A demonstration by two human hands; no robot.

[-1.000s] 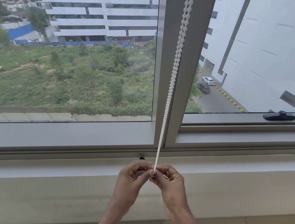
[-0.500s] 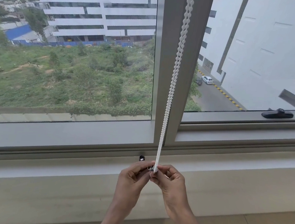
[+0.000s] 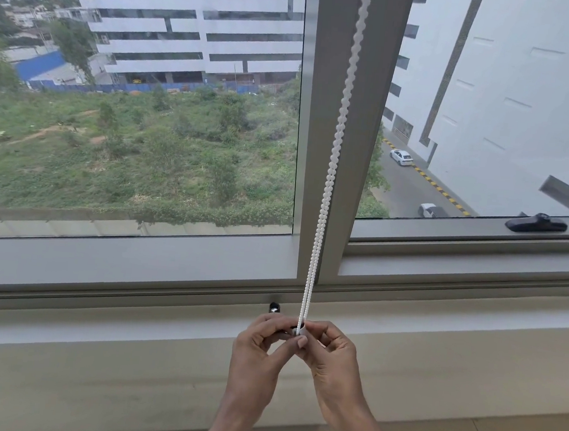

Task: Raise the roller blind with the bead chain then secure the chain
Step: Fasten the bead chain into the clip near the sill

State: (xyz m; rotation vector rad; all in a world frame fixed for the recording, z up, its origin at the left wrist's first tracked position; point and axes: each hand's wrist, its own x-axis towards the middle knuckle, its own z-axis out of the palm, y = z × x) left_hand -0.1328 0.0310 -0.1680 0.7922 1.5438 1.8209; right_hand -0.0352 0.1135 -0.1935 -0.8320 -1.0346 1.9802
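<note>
Down at six o'clock, below the sill (image 3: 437, 335), both hands meet on the bottom of the chain (image 3: 328, 171). The left hand (image 3: 257, 354) pinches narrow from nine o'clock, the right hand (image 3: 329, 356) from three, and between their fingertips sits a small white holder (image 3: 300, 330) that the chain loop runs into. The chain hangs straight and taut from twelve o'clock, down the front of the mullion (image 3: 350, 118), its two strands close together.

Glass is bare as far up as I can see, so I judge the raising done and the securing in hand. A dark fitting (image 3: 274, 307) pokes out of the frame at about eleven o'clock from the hands, just apart from them; it may be the anchor point. If the holder slips from those fingertip pinches, the taut loop could spring away and swing. Forcing it on crooked might pinch a bead or twist the strands.

No blind shows; it is cut off above. Fingers hide most of the holder, so how it fastens I cannot tell.
</note>
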